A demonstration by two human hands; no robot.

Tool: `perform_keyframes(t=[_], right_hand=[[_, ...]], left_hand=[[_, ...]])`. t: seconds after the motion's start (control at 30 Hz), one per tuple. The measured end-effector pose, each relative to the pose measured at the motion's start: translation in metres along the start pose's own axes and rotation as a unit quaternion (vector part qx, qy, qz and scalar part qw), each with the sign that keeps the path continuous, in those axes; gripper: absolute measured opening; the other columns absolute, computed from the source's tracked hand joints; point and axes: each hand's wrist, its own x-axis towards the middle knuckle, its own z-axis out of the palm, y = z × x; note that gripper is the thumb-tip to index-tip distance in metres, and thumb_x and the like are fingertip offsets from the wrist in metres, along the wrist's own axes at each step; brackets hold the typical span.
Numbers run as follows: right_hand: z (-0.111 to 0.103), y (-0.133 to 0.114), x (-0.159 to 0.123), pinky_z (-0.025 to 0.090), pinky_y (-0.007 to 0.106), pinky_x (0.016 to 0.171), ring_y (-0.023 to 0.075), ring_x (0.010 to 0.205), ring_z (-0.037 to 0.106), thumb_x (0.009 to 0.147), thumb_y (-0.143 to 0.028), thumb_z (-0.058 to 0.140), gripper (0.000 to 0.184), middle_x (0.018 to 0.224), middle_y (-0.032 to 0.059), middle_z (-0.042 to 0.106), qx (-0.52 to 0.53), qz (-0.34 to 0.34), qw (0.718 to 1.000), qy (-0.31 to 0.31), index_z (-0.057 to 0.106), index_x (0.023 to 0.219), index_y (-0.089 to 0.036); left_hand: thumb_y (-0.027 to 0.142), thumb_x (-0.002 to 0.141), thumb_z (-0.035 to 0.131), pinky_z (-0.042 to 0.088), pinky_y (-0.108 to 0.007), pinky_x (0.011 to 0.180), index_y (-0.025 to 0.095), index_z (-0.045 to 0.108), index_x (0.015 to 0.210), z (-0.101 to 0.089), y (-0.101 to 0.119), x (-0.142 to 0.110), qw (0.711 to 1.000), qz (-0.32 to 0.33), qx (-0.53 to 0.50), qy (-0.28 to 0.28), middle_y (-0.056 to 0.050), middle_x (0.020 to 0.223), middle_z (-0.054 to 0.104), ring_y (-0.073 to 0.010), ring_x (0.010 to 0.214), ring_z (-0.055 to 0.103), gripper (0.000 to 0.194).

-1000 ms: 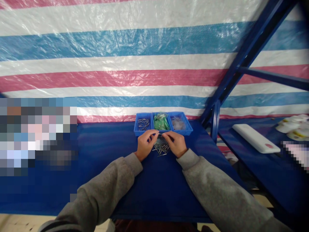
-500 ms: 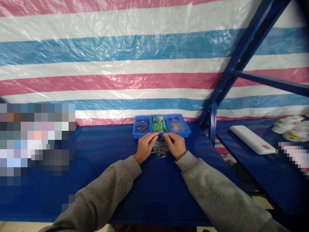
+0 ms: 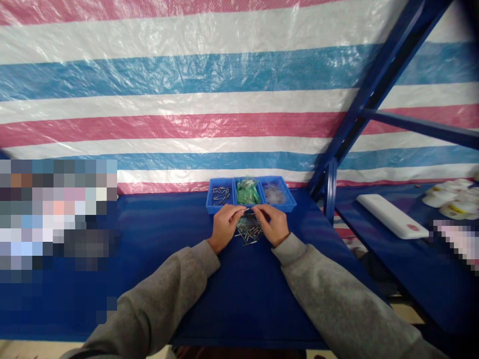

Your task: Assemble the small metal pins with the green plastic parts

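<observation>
My left hand (image 3: 225, 227) and my right hand (image 3: 274, 224) face each other, thumbs and index fingers pinched close together. Between the fingertips hangs what looks like a small clear plastic bag (image 3: 246, 222); its edges are hard to make out. Right below lies a loose heap of metal screws (image 3: 251, 236) on the blue table (image 3: 239, 289). Just beyond my fingers stands a blue three-compartment tray (image 3: 220, 210). Its left compartment has some screws (image 3: 221, 194), the middle one green plastic packets (image 3: 247, 192), the right one clear plastic pieces (image 3: 274, 194).
A striped plastic sheet (image 3: 187, 124) hangs behind the table. Blue metal framing (image 3: 359, 99) rises at the right. On a second table lie a white oblong case (image 3: 392, 216) and several white rolls (image 3: 454, 199). Pixelated areas cover the left side and far right.
My fingertips shift very slightly where they pinch. The tray, screws and arms stay practically where they were.
</observation>
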Motion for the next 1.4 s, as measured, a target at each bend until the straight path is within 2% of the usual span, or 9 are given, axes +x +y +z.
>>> perform_keyframes(t=[0.2, 0.37, 0.57, 0.7, 0.87, 0.97, 1.23, 1.4], right_hand=[[-0.0002, -0.0033, -0.0013, 0.048, 0.028, 0.066, 0.0168, 0.071, 0.061, 0.087, -0.035, 0.045, 0.025, 0.083, 0.0056, 0.067, 0.02, -0.004, 0.999, -0.034, 0.064, 0.088, -0.019], [-0.0003, -0.005, -0.0017, 0.044, 0.024, 0.056, 0.0133, 0.056, 0.056, 0.086, -0.037, 0.046, 0.024, 0.07, 0.0023, 0.063, 0.018, 0.005, 0.998, -0.066, 0.061, 0.082, -0.019], [-0.0003, -0.0013, -0.001, 0.04, 0.023, 0.055, 0.0121, 0.053, 0.051, 0.088, -0.038, 0.04, 0.027, 0.061, -0.0008, 0.056, -0.005, 0.023, 0.999, -0.048, 0.055, 0.077, -0.019], [0.0008, 0.0023, -0.0001, 0.039, 0.024, 0.056, 0.0124, 0.054, 0.052, 0.089, -0.038, 0.04, 0.03, 0.06, -0.0008, 0.055, -0.018, 0.023, 0.998, -0.047, 0.055, 0.071, -0.019], [0.0008, 0.0, -0.0004, 0.043, 0.024, 0.059, 0.0143, 0.063, 0.057, 0.088, -0.037, 0.042, 0.025, 0.074, 0.0024, 0.063, 0.004, 0.018, 0.998, -0.061, 0.059, 0.085, -0.019], [0.0002, -0.0027, -0.0004, 0.044, 0.025, 0.061, 0.0148, 0.064, 0.057, 0.088, -0.037, 0.044, 0.024, 0.075, 0.0031, 0.063, 0.008, 0.003, 0.998, -0.059, 0.06, 0.083, -0.019], [0.0026, -0.0014, 0.0001, 0.042, 0.026, 0.061, 0.0147, 0.062, 0.056, 0.091, -0.037, 0.037, 0.035, 0.065, 0.0029, 0.059, -0.015, -0.026, 0.996, -0.087, 0.059, 0.071, -0.019], [0.0026, -0.0016, 0.0006, 0.041, 0.026, 0.062, 0.0143, 0.061, 0.055, 0.092, -0.036, 0.035, 0.037, 0.064, 0.0026, 0.058, -0.02, -0.017, 0.996, -0.082, 0.058, 0.068, -0.019]], left_hand=[[0.032, 0.085, 0.051, 0.047, -0.025, 0.069, 0.016, 0.063, 0.092, 0.0007, -0.0003, -0.0015, 0.999, -0.047, -0.017, 0.005, -0.004, 0.084, 0.066, -0.0135, 0.073, 0.06, 0.02], [0.033, 0.086, 0.05, 0.045, -0.021, 0.06, 0.016, 0.062, 0.091, 0.0005, 0.0, -0.0017, 0.997, -0.062, -0.029, -0.021, 0.001, 0.064, 0.06, -0.0097, 0.056, 0.054, 0.022], [0.033, 0.084, 0.053, 0.046, -0.025, 0.067, 0.017, 0.065, 0.089, -0.001, 0.0005, -0.0003, 0.999, -0.03, -0.003, -0.018, -0.004, 0.081, 0.065, -0.0128, 0.067, 0.057, 0.021], [0.033, 0.086, 0.051, 0.045, -0.026, 0.066, 0.016, 0.065, 0.086, -0.0018, 0.0011, 0.0009, 1.0, -0.023, 0.0, -0.015, -0.004, 0.079, 0.065, -0.013, 0.067, 0.056, 0.022], [0.034, 0.086, 0.049, 0.044, -0.025, 0.062, 0.015, 0.064, 0.083, -0.001, 0.0009, 0.0, 0.999, -0.032, 0.005, -0.004, -0.004, 0.076, 0.063, -0.012, 0.063, 0.054, 0.024], [0.034, 0.086, 0.05, 0.043, -0.024, 0.06, 0.015, 0.064, 0.081, -0.0004, 0.0004, -0.0007, 0.999, -0.044, 0.003, 0.007, -0.004, 0.073, 0.063, -0.0114, 0.061, 0.053, 0.024], [0.033, 0.085, 0.051, 0.046, -0.023, 0.06, 0.015, 0.062, 0.083, -0.0032, 0.0064, 0.0005, 0.999, -0.04, -0.034, 0.008, -0.004, 0.079, 0.064, -0.0116, 0.067, 0.056, 0.021], [0.029, 0.087, 0.047, 0.049, -0.024, 0.064, 0.015, 0.055, 0.086, -0.0019, 0.0066, -0.0005, 0.993, -0.067, -0.097, 0.011, -0.008, 0.095, 0.065, -0.0132, 0.078, 0.061, 0.016]])
